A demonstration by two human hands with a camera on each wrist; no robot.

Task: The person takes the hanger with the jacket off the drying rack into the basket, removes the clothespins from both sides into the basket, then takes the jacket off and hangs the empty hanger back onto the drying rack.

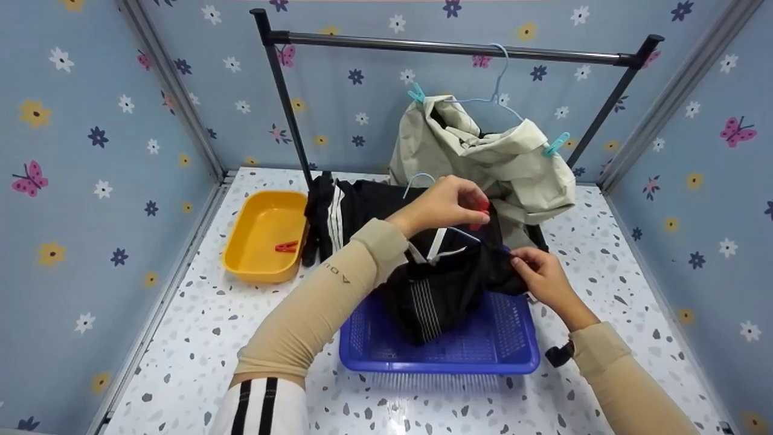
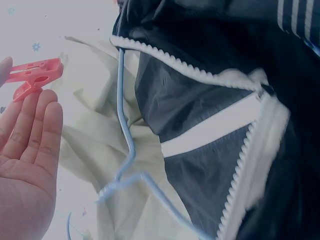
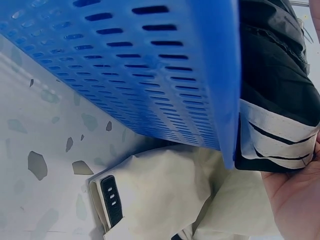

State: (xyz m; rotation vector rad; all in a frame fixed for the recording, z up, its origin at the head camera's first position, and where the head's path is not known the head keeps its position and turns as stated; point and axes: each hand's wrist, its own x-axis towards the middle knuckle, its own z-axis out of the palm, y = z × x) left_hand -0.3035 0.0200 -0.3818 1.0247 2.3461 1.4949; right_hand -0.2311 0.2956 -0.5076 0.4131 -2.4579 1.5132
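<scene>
Above a black jacket (image 1: 435, 308) with white stripes and a white zipper (image 2: 200, 75), my left hand (image 1: 444, 205) pinches a red clothespin (image 2: 37, 72) between thumb and fingertips. The clothespin is apart from the cloth. A light blue hanger (image 2: 121, 100) lies within the jacket's opening, its hook standing up behind the left hand. My right hand (image 1: 543, 278) pinches the jacket's right edge, close to the hanger's end. In the right wrist view, the fingertips are partly hidden at the frame edge. Part of the jacket hangs into the blue basket (image 1: 441, 367).
A beige garment (image 1: 513, 175) hangs from the black rack (image 1: 453, 48) on a blue hanger, held by turquoise clothespins (image 1: 557, 145). At left stands a yellow tray (image 1: 266, 276) with a red clothespin (image 1: 287, 246) inside. Patterned walls enclose the speckled table (image 1: 181, 356).
</scene>
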